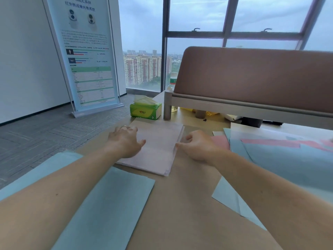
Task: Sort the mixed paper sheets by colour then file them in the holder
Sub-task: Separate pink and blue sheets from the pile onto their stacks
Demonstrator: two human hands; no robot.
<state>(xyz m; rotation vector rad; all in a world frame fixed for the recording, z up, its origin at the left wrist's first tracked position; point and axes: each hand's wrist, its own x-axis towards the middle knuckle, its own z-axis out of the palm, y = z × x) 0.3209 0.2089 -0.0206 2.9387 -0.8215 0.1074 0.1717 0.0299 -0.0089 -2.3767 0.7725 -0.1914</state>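
One wooden desk [180, 204] fills the view, and one brown partition panel [252, 74] stands along its far side. One roll-up banner [86, 56] is on the floor to the left. At the right lies one loose heap of blue and pink sheets [288, 159], overlapping, too jumbled to count.

Two separate blue sheets now: one [108, 204] under the left forearm, one [230, 197] under the right. In the centre is one squared stack of pale pink paper [158, 147], flat on the desk, with one green tissue box [146, 111] just beyond it.

Both arms reach forward. The left hand [126, 141] rests palm down on the stack's left side, fingers spread apart, a ring [124, 126] showing. The right hand [198, 147] sits at the stack's right edge with fingers curled and the thumb [180, 145] touching that edge. Whether it pinches the paper, I cannot tell.
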